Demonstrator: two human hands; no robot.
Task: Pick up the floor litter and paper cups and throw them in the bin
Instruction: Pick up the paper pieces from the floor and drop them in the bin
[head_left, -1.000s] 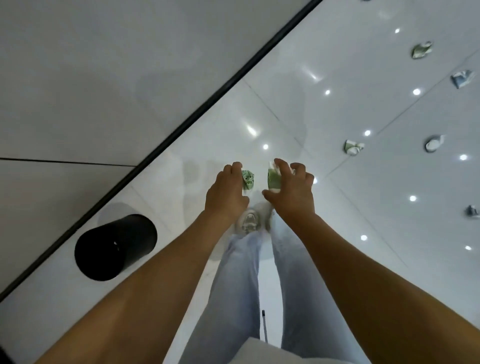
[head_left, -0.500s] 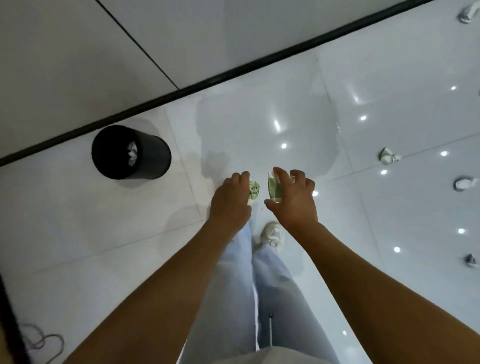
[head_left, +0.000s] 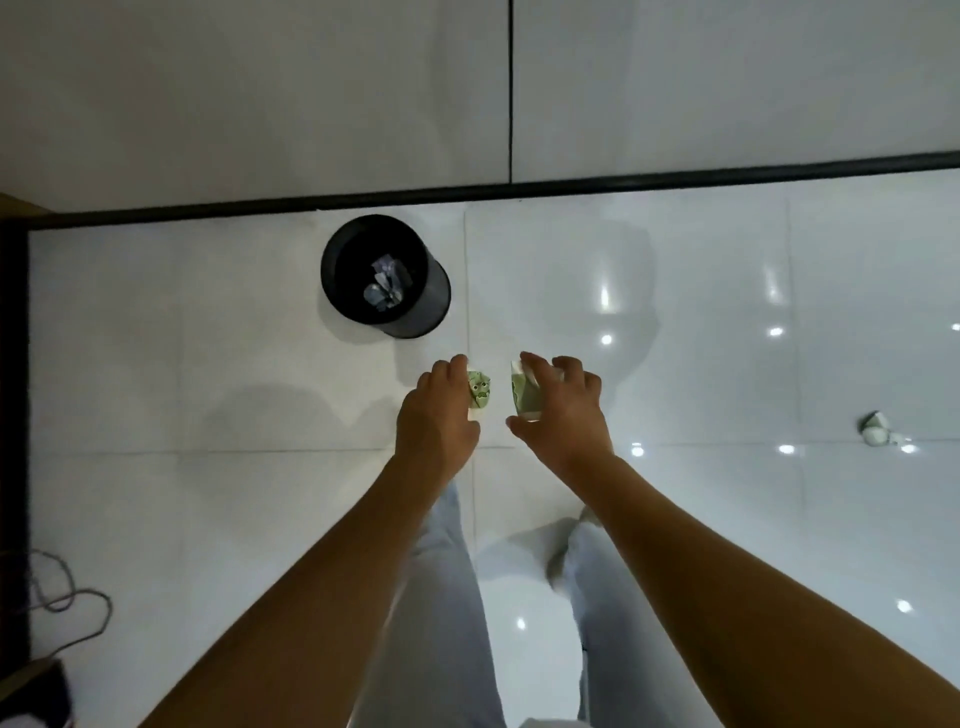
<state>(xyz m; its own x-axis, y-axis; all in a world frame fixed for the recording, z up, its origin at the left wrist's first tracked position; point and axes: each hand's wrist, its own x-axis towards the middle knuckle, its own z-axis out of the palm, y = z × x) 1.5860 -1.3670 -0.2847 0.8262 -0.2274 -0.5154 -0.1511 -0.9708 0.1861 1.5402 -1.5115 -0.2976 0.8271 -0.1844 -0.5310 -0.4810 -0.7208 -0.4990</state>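
Paper cups held: two, both crushed, white with green print, one in each hand, side by side at the middle of the frame and slightly apart.
Left hand (head_left: 435, 415): one, knuckles up, fingers curled round a small crumpled cup (head_left: 478, 394) that pokes out on its right side.
Right hand (head_left: 563, 410): one, fingers and thumb wrapped round a flattened cup (head_left: 523, 396) that shows on its left side.
Bin (head_left: 384, 276): one, black and round, standing open on the floor in the upper middle of the frame, up and to the left of the hands, close to the dark strip along the foot of the wall.
Litter in the bin (head_left: 387, 286): a small heap of crumpled pale pieces at the bottom; the number cannot be told.
Litter on the floor: one crumpled cup (head_left: 876, 429), white and green, at the right edge of the frame, well apart from the hands.
Floor (head_left: 208, 395): glossy white tiles dotted with bright reflections of ceiling lights.
Person: two bare forearms reaching in from the bottom of the frame, two legs in pale trousers below them.
Cable (head_left: 67, 608): one grey loop lying on the floor at the lower left.
Wall (head_left: 260, 93): pale panels across the top, split by one dark vertical seam.
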